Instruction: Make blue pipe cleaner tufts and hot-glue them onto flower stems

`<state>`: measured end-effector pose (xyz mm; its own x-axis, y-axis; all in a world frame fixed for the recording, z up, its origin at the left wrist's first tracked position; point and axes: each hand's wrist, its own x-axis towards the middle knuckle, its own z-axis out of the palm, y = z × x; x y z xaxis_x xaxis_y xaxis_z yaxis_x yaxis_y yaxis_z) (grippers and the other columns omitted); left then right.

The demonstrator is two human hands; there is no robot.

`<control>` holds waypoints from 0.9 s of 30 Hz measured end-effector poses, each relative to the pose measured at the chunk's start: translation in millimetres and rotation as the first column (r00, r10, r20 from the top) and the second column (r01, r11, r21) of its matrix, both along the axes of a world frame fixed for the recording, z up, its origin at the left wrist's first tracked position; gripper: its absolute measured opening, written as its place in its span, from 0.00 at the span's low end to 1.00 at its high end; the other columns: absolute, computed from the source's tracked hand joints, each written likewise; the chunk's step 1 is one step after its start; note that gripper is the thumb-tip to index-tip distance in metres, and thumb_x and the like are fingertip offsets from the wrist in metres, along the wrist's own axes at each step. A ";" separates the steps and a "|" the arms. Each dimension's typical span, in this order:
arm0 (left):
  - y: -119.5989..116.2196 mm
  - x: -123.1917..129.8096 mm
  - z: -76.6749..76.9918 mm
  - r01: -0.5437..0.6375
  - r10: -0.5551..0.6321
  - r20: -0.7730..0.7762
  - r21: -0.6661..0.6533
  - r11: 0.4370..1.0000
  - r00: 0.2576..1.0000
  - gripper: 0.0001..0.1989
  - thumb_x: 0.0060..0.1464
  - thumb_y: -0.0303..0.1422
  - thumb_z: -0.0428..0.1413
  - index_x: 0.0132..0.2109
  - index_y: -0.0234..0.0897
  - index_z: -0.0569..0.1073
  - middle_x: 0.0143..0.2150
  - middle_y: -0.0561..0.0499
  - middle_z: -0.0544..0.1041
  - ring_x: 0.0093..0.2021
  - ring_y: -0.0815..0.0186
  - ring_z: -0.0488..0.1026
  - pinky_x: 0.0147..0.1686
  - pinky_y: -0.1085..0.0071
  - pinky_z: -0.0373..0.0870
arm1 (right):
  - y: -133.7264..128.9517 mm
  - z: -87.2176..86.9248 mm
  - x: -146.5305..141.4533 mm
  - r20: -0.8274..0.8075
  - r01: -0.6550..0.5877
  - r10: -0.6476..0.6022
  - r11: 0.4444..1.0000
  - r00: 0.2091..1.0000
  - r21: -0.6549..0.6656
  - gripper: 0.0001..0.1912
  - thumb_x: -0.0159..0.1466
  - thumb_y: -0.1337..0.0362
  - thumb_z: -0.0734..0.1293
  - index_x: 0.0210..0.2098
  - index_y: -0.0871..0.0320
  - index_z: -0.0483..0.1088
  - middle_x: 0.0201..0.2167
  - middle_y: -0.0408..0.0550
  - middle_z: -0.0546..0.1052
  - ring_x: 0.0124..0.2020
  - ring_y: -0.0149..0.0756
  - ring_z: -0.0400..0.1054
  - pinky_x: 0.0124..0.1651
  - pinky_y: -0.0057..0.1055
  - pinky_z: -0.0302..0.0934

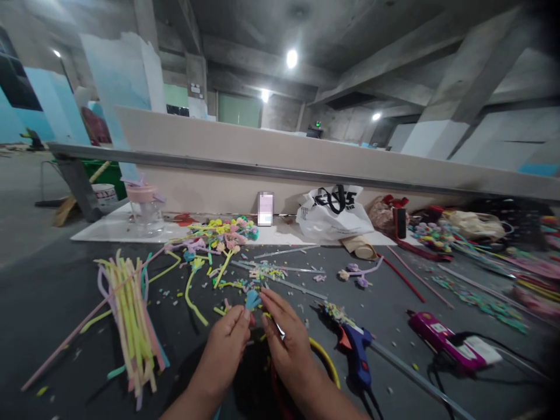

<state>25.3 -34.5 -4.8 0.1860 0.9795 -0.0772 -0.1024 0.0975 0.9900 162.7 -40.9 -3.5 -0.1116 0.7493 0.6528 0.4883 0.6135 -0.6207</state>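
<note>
Between the thumb and fingers of my left hand (231, 332) is a small bunch of blue pipe cleaner (252, 300), its fluffy end pointing up. My right hand (289, 329) is close beside it, curled around scissors (280, 331); only slivers of their metal show and the rest is hidden by the fingers. A yellow curved band (326, 359) shows beside my right wrist. Cut pipe cleaner bits (266, 271) lie scattered just beyond both hands.
On the left lies a bundle of pipe cleaners (133, 321). A blue glue gun (359, 350) and a purple device (450, 341) with cords lie to the right. Finished-looking fluffy flowers (231, 233), a clear cup (146, 210), a phone (265, 209) and a white bag (335, 213) stand farther back.
</note>
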 end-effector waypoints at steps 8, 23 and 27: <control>-2.4 -0.1 2.2 -0.010 0.043 -0.218 0.149 0.989 0.975 0.18 0.53 0.46 0.47 0.26 0.38 0.65 0.19 0.58 0.60 0.20 0.71 0.57 0.21 0.76 0.54 | 6.5 12.8 0.0 -0.182 0.078 -0.094 0.993 0.979 -0.093 0.02 0.56 0.67 0.67 0.29 0.55 0.72 0.35 0.47 0.70 0.40 0.38 0.66 0.44 0.33 0.60; -1.1 -2.7 3.3 0.086 0.066 -0.451 0.309 0.947 0.890 0.15 0.56 0.38 0.43 0.25 0.39 0.65 0.23 0.54 0.67 0.27 0.66 0.65 0.28 0.73 0.57 | 11.0 12.5 4.8 -0.292 -0.011 -0.062 0.970 0.954 -0.241 0.03 0.51 0.67 0.69 0.21 0.55 0.74 0.31 0.44 0.66 0.37 0.36 0.62 0.42 0.31 0.57; -1.0 -2.1 3.5 0.099 0.063 -0.465 0.317 0.943 0.883 0.15 0.56 0.39 0.43 0.24 0.39 0.64 0.22 0.55 0.66 0.26 0.67 0.63 0.27 0.74 0.56 | 10.6 11.7 5.8 -0.322 -0.061 -0.023 0.967 0.947 -0.249 0.03 0.51 0.67 0.69 0.21 0.55 0.74 0.30 0.43 0.65 0.36 0.35 0.62 0.41 0.30 0.56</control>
